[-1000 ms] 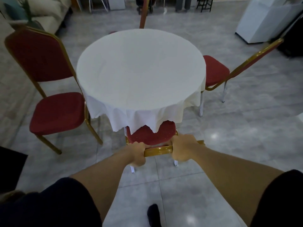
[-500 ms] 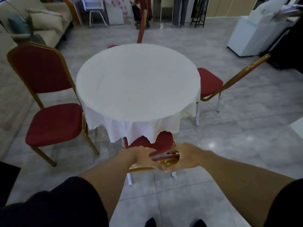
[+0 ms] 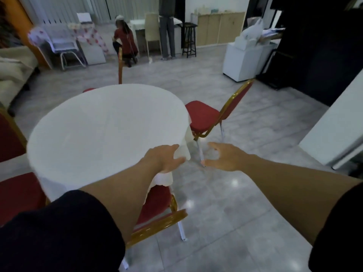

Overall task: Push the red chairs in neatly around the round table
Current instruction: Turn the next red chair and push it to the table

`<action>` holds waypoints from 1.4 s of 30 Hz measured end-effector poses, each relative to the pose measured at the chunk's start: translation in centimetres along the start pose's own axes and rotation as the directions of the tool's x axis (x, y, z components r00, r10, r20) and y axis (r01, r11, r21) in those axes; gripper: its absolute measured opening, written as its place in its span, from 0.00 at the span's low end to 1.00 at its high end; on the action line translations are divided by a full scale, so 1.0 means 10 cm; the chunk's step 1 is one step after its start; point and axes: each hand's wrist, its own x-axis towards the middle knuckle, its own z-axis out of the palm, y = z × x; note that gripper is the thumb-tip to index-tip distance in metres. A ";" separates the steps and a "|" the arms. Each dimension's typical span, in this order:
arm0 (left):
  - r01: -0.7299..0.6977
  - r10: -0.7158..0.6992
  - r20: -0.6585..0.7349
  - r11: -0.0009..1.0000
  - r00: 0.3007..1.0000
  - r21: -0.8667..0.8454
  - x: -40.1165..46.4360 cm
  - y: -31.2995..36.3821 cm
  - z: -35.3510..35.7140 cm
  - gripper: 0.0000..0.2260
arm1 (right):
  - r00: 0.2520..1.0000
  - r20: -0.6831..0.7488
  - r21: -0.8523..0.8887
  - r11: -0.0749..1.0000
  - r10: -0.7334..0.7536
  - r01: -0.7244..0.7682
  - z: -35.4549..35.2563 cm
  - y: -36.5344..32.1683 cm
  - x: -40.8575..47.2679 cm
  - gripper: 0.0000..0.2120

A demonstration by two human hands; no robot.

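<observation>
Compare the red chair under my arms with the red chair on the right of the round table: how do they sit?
The near chair has its seat tucked under the tablecloth; the right chair has its whole seat outside the cloth's edge. The near chair is seen from behind; the right chair side-on. Both have red padding and gold frames.

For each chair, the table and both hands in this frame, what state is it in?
near chair: seat pushed under the tablecloth
right chair: seat mostly clear of the table
far chair: only backrest and a sliver of seat visible
round table: covered by white cloth
left hand: open, empty
right hand: open, empty
</observation>
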 end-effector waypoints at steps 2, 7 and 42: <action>-0.020 0.020 -0.012 1.000 1.000 0.004 0.28 0.39 -0.10 0.34 | 0.999 -0.027 -0.031 0.999 0.034 -0.035 -0.27 0.37 0.04 0.49; -0.048 0.050 -0.057 0.998 0.997 0.030 0.91 1.20 -0.29 0.36 | 0.989 -0.076 -0.016 0.992 0.123 -0.125 -0.80 1.23 0.21 0.63; -0.185 0.195 -0.095 0.978 0.976 0.099 5.19 3.19 -1.37 0.38 | 0.968 -0.122 0.051 0.975 0.220 -0.215 -3.08 3.88 2.75 0.58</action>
